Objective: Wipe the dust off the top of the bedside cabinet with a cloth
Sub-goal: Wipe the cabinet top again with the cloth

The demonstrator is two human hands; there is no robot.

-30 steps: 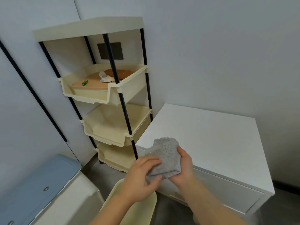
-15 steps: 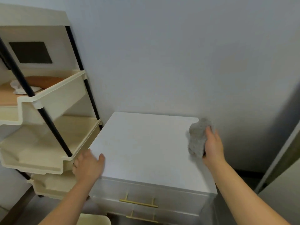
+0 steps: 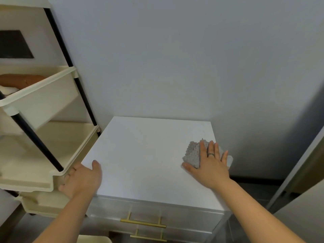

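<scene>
The white bedside cabinet (image 3: 143, 155) stands against the wall, with gold drawer handles on its front. A grey textured cloth (image 3: 192, 154) lies flat on the cabinet top near its right edge. My right hand (image 3: 209, 165) presses down on the cloth with straight, spread fingers; a ring is on one finger. My left hand (image 3: 82, 179) holds the cabinet's front left corner, thumb on the top and fingers down the left side.
A cream shelf rack (image 3: 40, 120) with black poles stands close against the cabinet's left side; its upper tray holds a brown object (image 3: 21, 80). The wall runs behind the cabinet. A pale panel edge (image 3: 298, 172) rises at the right. A cream bin rim (image 3: 94, 239) shows below.
My right hand lowered the bunched cloth onto the cabinet top and now presses it flat there. My left hand stayed at the front left corner. The view came closer.
</scene>
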